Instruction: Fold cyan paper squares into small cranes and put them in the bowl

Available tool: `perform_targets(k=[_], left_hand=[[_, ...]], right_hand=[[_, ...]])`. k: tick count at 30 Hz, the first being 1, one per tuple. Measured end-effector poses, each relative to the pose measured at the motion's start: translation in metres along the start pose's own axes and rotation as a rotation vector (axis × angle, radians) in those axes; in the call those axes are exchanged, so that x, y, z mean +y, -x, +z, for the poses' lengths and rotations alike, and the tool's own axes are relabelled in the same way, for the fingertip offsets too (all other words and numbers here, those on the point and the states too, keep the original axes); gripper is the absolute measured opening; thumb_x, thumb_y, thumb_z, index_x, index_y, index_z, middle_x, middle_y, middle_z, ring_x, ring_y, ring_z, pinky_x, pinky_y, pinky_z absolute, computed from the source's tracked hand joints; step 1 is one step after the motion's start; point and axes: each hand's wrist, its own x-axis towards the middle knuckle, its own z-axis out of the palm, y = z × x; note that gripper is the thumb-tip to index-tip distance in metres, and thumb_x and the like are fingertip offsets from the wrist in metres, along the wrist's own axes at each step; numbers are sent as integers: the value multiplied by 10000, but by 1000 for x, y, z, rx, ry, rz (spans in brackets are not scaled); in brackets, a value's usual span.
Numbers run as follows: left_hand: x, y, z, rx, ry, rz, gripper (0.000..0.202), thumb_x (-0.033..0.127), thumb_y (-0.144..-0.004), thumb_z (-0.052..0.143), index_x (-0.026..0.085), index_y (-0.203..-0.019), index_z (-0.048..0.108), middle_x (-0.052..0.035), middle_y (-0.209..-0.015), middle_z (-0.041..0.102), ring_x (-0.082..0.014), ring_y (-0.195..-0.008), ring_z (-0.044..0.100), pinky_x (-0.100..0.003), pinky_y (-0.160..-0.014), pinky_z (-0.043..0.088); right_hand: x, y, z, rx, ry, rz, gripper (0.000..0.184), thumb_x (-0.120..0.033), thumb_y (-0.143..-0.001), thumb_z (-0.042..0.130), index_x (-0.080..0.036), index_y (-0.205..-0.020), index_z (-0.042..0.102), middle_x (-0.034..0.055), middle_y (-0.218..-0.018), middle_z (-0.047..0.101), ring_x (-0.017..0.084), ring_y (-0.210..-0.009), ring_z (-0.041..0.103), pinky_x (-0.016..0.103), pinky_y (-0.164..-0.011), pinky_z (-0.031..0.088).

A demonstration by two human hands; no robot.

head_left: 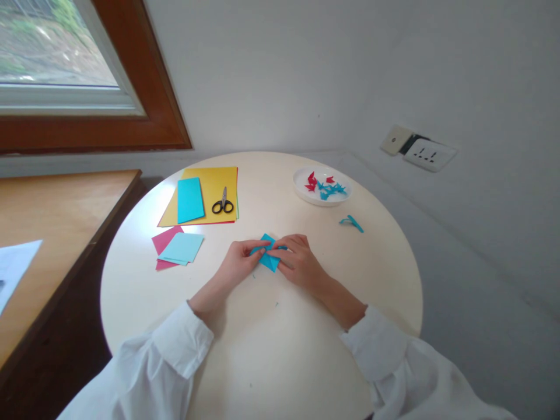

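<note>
A small folded piece of blue paper (268, 252) lies on the round cream table (262, 326) near its middle. My left hand (240, 263) pinches the paper's left side with fingers closed on it. My right hand (297, 259) presses and grips the right side, its fingers curled over the fold. Both wrists come out of white sleeves at the bottom of the view. Much of the paper is hidden under my fingers.
Black-handled scissors (223, 202) and a blue sheet (189, 199) lie on yellow paper (214, 181) at the back left. Pink and light blue squares (180, 248) sit nearer. A white plate (321, 198) holds red and blue paper bits; a blue scrap (351, 222) lies beside it. A wooden desk (56, 216) stands left.
</note>
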Motion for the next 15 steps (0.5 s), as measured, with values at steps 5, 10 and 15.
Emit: perform_targets(k=[5, 10, 15], left_hand=[[-10, -2, 2, 12, -150, 64, 309, 272, -782, 518, 174, -1022, 686, -67, -964, 713, -211, -821, 635, -314, -760, 481], [-14, -1, 3, 11, -348, 173, 306, 183, -771, 493, 219, -1013, 676, -62, -1000, 679, -192, -892, 608, -304, -803, 469], [-15, 2, 6, -8, -550, 242, 274, 189, -774, 505, 225, -980, 684, -84, -1058, 622, -218, -972, 563, -371, -875, 448]], right_hand=[[5, 1, 0, 29, 14, -14, 293, -33, -755, 485, -223, -866, 678, 41, -884, 664, 177, -859, 547, 354, -799, 361], [5, 1, -2, -47, 36, -16, 297, -26, -758, 481, -221, -866, 677, 43, -872, 657, 182, -857, 531, 357, -798, 357], [7, 3, -3, -137, 43, -34, 263, -26, -761, 494, -212, -836, 664, 34, -847, 657, 171, -832, 537, 339, -795, 364]])
